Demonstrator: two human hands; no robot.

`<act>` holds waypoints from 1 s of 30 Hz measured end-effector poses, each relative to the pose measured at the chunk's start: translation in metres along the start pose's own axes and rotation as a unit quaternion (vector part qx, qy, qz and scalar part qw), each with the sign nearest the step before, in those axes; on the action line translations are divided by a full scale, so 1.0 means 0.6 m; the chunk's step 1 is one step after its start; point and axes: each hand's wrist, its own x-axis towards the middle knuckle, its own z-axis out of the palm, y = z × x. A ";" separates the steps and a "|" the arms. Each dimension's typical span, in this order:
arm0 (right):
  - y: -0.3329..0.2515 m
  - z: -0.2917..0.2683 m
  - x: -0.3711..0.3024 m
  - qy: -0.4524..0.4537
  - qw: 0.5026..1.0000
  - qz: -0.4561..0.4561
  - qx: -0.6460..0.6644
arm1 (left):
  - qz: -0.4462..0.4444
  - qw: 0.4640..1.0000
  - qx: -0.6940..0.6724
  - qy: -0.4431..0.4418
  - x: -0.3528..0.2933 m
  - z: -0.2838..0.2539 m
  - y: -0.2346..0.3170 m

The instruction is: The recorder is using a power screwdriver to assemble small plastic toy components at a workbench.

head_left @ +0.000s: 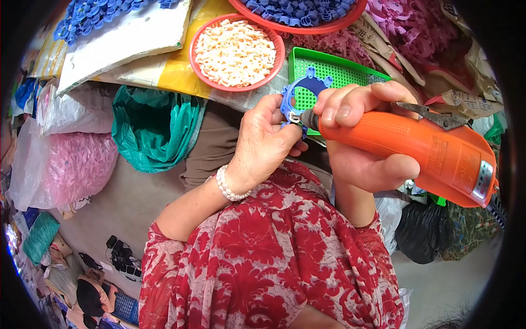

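My left hand (267, 137) pinches a blue plastic ring-shaped part (287, 98) with small tabs around its rim. Wrapped around an orange electric screwdriver (405, 148) is my right hand (361, 120), its fingers over the front of the body. The tool's dark tip meets a small white piece (295, 117) on the near side of the blue part. Just beyond lies a green perforated tray (334, 61). Behind my left hand stands a red basket (194, 52) full of small white and orange pieces.
A larger red basket (307, 29) holds blue parts at the back. White foam board (126, 44) bears more blue pieces at far left. Pink parts (411, 27) heap up at far right. An open green bag (159, 129) and a pink-filled bag (82, 164) stand on the left.
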 end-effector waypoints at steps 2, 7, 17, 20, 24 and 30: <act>0.001 0.001 0.000 0.009 1.000 -0.001 0.000 | 0.001 1.000 -0.007 -0.005 0.000 -0.001 -0.001; 0.003 -0.003 0.005 -0.005 1.000 -0.005 -0.005 | -0.003 1.000 -0.021 0.002 -0.002 0.007 -0.003; -0.003 0.017 0.010 0.014 0.998 0.002 0.059 | 0.052 0.996 -0.063 0.040 -0.012 0.009 0.006; -0.037 0.006 0.018 0.014 0.998 0.012 0.066 | 0.066 0.995 -0.077 0.024 -0.010 0.005 0.005; -0.077 -0.014 0.023 -0.005 1.000 -0.005 -0.004 | 0.110 0.990 -0.070 0.045 -0.037 -0.025 0.035; -0.046 -0.006 0.009 0.139 0.989 0.042 -0.027 | 0.324 0.914 0.064 0.235 -0.068 -0.159 0.061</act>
